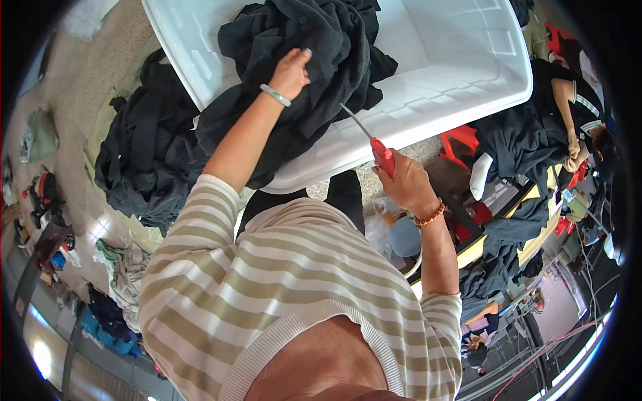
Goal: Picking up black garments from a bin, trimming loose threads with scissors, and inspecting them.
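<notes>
My left hand [291, 75], with a pale bangle at its wrist, is closed on a dark garment [321, 40] bunched in and over the near side of a large white tub [461, 87]. The cloth hides part of the fingers. In my right hand [409, 184], wearing a beaded bracelet, is a red-handled tool [381, 152] with a slim pointed metal end. I cannot tell its exact kind. The tool's tip points up and left, close to the cloth at the tub's near rim.
A heap of dark garments [150, 144] lies on the floor left of the tub. At the right, a person [568, 100] sits by more dark cloth [511, 150] near a red stool [461, 144]. Grey and blue fabric piles [130, 274] lie at the lower left.
</notes>
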Tool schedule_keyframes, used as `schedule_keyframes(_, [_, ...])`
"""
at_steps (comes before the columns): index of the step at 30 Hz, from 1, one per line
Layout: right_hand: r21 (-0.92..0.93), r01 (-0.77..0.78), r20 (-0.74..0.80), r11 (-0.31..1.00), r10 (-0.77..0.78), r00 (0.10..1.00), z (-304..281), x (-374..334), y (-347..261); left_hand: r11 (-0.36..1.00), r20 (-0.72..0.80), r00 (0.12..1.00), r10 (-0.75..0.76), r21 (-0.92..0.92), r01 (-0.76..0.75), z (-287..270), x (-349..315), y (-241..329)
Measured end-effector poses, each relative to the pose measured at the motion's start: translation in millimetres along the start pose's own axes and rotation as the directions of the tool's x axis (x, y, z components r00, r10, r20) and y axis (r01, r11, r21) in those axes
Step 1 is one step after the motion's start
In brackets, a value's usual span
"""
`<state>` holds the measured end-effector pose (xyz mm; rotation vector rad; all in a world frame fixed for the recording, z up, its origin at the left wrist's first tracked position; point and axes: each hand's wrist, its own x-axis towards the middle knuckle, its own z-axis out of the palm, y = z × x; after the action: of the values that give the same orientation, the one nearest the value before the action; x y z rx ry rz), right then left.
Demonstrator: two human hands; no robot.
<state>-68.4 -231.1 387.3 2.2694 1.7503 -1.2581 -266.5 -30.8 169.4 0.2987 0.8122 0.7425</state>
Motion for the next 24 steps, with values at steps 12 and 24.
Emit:
schedule_keyframes(12, [-0.078,0.057,0.036,0.995,-0.055,0.998,12,10,-2,0.966,-0.05,0.981,0.185,-0.176,-0.191,-12,9,55])
schedule_keyframes(24, [-0.051,0.119,-0.03,0.992,-0.121,0.992,27,17,-12,0.903,-0.283,0.929,0.24,0.417,-0.106,-24,-7,69])
